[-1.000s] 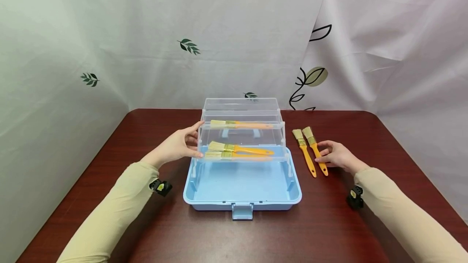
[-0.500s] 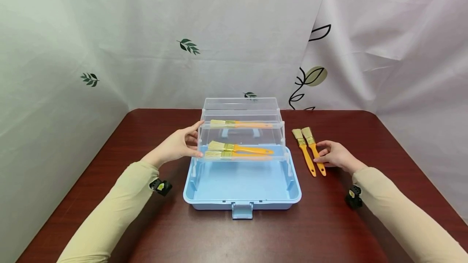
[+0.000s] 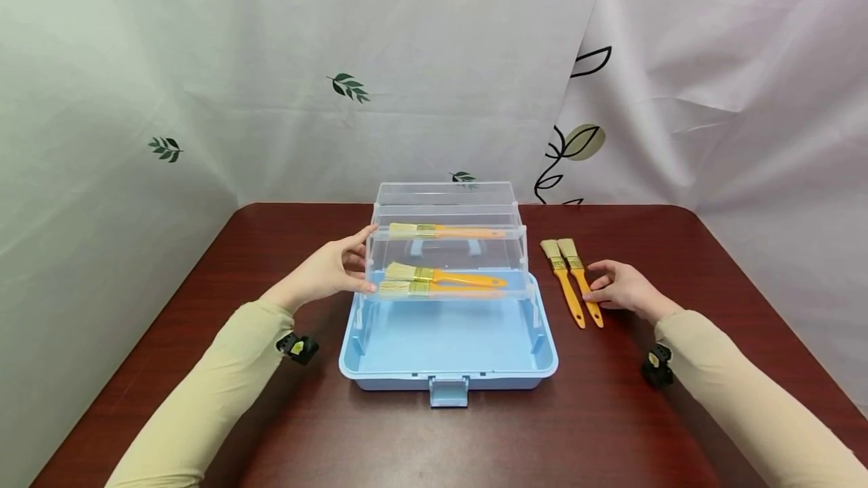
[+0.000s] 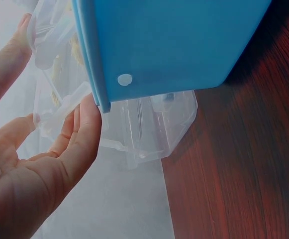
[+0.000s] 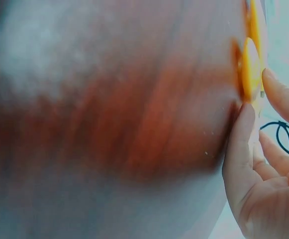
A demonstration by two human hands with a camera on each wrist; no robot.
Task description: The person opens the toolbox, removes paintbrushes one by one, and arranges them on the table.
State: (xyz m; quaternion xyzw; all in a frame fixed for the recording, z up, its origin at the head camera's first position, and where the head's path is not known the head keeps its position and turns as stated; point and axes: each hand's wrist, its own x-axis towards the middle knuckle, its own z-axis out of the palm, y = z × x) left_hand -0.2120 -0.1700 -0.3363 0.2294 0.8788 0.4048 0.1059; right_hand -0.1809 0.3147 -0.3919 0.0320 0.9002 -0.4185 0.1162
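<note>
Evidently the left hand [image 3: 328, 269] steadies the clear trays [image 3: 518, 294], gripping their end with thumb at the lower and forefinger at the upper, likely because they sit raised over the blue box [image 3: 386, 381] and could swing. The right hand [image 3: 627, 291] pinches one brush [image 3: 579, 276] by its handle (the clear end to grasp, presumably); it lies on the table [image 3: 447, 443] right of the box, just beside a second brush [image 3: 566, 288], bristles pointing away. Three more brushes [image 3: 468, 279] lie lengthwise in the trays, which suits their length. No brand, label or writing is legible.
</note>
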